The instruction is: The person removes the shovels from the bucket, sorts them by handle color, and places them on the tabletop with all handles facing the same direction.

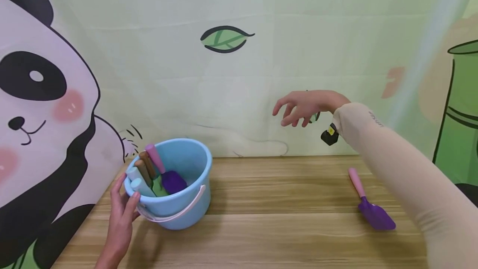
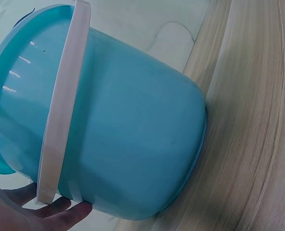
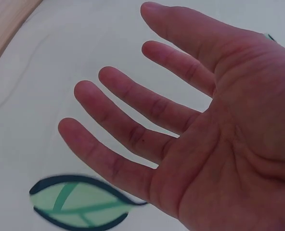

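Note:
A light blue bucket (image 1: pixel 184 202) with a pale pink handle stands on the wooden table (image 1: pixel 269 235) at the left. Several toy tools stick out of it, among them a purple shovel with a pink handle (image 1: pixel 164 169). My left hand (image 1: pixel 121 209) rests against the bucket's left side, fingers on its wall near the rim; the bucket (image 2: pixel 123 130) fills the left wrist view. My right hand (image 1: pixel 298 107) hovers in the air above the table, fingers spread and empty, as my right hand (image 3: pixel 181 125) shows palm up. A second purple shovel (image 1: pixel 369 204) lies on the table at the right.
A cloth backdrop (image 1: pixel 239 53) printed with a panda, a leaf and bamboo hangs right behind the table. A small black device (image 1: pixel 329 135) sits at my right wrist. Bare wood stretches between the bucket and the shovel.

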The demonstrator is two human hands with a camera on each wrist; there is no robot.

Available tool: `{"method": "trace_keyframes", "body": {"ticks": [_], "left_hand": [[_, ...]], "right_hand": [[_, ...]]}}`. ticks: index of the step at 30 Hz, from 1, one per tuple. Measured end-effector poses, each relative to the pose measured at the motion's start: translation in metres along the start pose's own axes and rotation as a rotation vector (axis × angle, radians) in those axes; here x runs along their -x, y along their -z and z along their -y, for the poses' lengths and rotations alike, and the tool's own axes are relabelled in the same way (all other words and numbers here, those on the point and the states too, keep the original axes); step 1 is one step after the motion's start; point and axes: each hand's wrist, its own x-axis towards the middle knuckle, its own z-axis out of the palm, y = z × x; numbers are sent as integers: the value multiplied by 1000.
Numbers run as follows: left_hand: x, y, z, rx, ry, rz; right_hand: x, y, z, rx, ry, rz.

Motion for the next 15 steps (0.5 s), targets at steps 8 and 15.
{"method": "trace_keyframes", "body": {"ticks": [8,15], "left_hand": [[0,2,1,-6,10,2],[1,1,1,-19,7,0]], "right_hand": [[-17,-1,20,-2,13,5],[-31,-1,40,-7,49,14]]}}
